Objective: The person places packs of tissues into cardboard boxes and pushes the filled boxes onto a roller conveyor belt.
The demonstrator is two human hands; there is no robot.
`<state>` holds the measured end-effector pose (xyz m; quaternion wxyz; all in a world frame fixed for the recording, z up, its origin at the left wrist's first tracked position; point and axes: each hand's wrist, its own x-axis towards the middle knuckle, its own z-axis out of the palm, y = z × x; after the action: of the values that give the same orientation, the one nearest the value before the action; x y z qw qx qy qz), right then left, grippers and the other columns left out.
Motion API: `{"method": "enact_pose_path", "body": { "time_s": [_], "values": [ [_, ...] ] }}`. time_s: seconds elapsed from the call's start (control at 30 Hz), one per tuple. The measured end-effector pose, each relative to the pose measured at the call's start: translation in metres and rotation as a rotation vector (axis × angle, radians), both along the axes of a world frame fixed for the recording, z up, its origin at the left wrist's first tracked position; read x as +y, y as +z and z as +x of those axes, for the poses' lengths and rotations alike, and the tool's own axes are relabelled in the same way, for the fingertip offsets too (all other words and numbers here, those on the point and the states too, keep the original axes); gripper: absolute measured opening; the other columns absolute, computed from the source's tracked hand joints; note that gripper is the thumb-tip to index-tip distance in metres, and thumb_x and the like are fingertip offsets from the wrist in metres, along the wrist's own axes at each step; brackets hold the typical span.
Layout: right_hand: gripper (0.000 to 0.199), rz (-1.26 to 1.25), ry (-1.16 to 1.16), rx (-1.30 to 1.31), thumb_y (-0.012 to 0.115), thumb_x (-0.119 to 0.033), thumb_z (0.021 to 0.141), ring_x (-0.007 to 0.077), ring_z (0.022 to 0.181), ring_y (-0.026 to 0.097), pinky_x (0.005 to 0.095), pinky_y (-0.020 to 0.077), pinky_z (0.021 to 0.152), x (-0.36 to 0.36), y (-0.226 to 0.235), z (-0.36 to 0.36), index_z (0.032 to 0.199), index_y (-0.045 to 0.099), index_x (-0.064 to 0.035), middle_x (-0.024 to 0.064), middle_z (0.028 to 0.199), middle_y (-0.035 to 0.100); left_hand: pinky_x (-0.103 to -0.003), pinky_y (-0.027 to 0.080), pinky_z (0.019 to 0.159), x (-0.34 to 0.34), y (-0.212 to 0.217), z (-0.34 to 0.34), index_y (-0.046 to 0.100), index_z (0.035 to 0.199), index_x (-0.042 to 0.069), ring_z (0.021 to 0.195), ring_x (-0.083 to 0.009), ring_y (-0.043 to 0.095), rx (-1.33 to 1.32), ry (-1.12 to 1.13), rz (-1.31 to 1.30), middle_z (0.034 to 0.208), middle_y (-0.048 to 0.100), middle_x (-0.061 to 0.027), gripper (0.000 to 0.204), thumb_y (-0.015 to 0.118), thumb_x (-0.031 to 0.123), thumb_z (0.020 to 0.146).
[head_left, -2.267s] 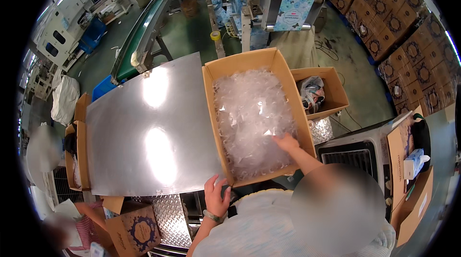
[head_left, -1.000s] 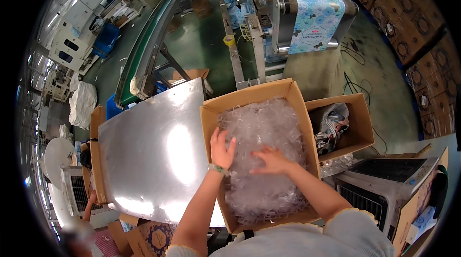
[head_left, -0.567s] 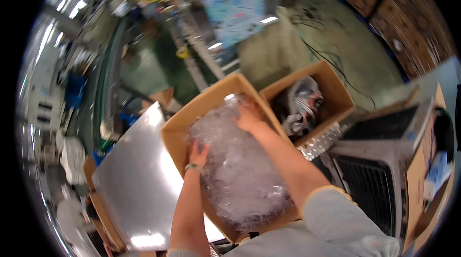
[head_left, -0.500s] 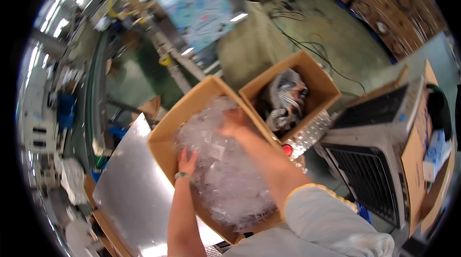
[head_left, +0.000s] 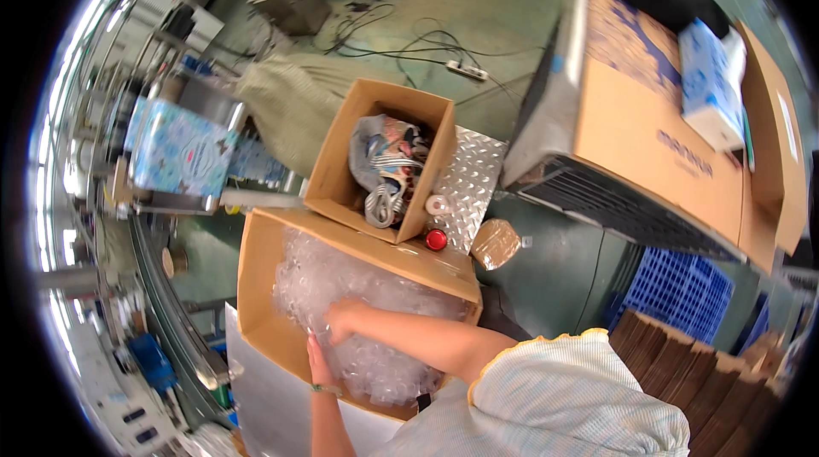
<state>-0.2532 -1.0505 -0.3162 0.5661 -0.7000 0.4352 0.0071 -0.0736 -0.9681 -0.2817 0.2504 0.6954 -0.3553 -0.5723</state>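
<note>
A large cardboard box (head_left: 254,286) stands before me, heaped with small clear plastic pieces (head_left: 384,376) whose exact kind I cannot make out. Reaching in from the right, my right hand (head_left: 345,319) presses into the heap with its fingers curled; what they hold is hidden. Close beside it, my left hand (head_left: 318,363) is upright at the box's near left side, fingers stretched out and touching the pieces. A thin bracelet circles the left wrist.
Behind stands a smaller box (head_left: 328,175) holding cloth and a striped strap. Next to it lie a diamond-plate metal sheet (head_left: 478,167), a red round cap (head_left: 436,239) and a brown tape-wrapped bundle (head_left: 496,244). A large grey machine (head_left: 546,137) topped with cardboard is at right, near a blue crate (head_left: 682,291).
My view has turned, so the boxes sit differently in it. My right hand has moved closer to the left one, and its fingers have curled in.
</note>
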Motion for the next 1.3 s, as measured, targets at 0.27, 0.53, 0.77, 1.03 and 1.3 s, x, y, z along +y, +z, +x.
{"method": "enact_pose_path", "body": {
  "time_s": [0.27, 0.53, 0.77, 1.03, 1.3],
  "values": [
    [0.057, -0.239, 0.039, 0.066, 0.072, -0.036, 0.078, 0.0387, 0.123, 0.058, 0.0663, 0.0329, 0.106, 0.056, 0.057, -0.040, 0.129, 0.068, -0.0109, 0.0197, 0.138, 0.057, -0.043, 0.031, 0.117, 0.052, -0.009, 0.004, 0.031, 0.156, 0.000, 0.142, -0.0291, 0.037, -0.118, -0.293, -0.221, 0.156, 0.037, -0.0168, 0.071, 0.037, 0.052, 0.108],
    [0.069, -0.644, -0.080, 0.119, 0.072, -0.038, 0.078, 0.0354, 0.139, 0.044, 0.0620, 0.0185, 0.119, 0.131, 0.024, -0.040, 0.140, 0.058, -0.0107, 0.0187, 0.142, 0.054, -0.053, 0.023, 0.120, 0.090, -0.030, 0.000, 0.036, 0.153, 0.000, 0.145, -0.0427, 0.030, -0.721, -0.670, -0.625, 0.156, 0.035, -0.0255, 0.067, 0.037, 0.048, 0.106],
    [0.070, -0.631, -0.092, 0.209, 0.074, -0.028, 0.077, 0.0352, 0.146, 0.037, 0.0581, 0.0157, 0.123, 0.156, 0.047, -0.038, 0.142, 0.056, -0.0114, 0.0188, 0.147, 0.051, -0.052, 0.024, 0.120, 0.105, -0.044, 0.028, 0.047, 0.146, 0.005, 0.146, -0.0397, 0.031, -0.677, -0.633, -0.718, 0.156, 0.036, -0.0242, 0.059, 0.066, 0.024, 0.094],
    [0.042, -0.760, -0.300, 0.172, 0.069, -0.009, 0.077, 0.0361, 0.134, 0.050, 0.0477, 0.0475, 0.105, 0.180, 0.091, -0.023, 0.118, 0.071, -0.0061, 0.0218, 0.149, 0.046, -0.045, 0.038, 0.112, 0.120, 0.021, 0.021, 0.059, 0.130, 0.008, 0.143, -0.0318, 0.037, -0.285, -0.324, -0.698, 0.153, 0.041, -0.0170, 0.048, 0.072, 0.005, 0.083],
    [0.023, -0.918, -0.320, -0.050, 0.064, -0.004, 0.077, 0.0348, 0.108, 0.062, 0.0457, 0.0513, 0.092, 0.260, 0.117, -0.061, 0.099, 0.068, -0.0028, 0.0170, 0.108, 0.065, -0.049, 0.033, 0.113, 0.222, 0.031, 0.024, 0.063, 0.120, 0.003, 0.132, -0.0398, 0.046, -0.498, -0.603, -1.036, 0.137, 0.055, -0.0226, 0.041, 0.070, 0.001, 0.080]
  ]
}}
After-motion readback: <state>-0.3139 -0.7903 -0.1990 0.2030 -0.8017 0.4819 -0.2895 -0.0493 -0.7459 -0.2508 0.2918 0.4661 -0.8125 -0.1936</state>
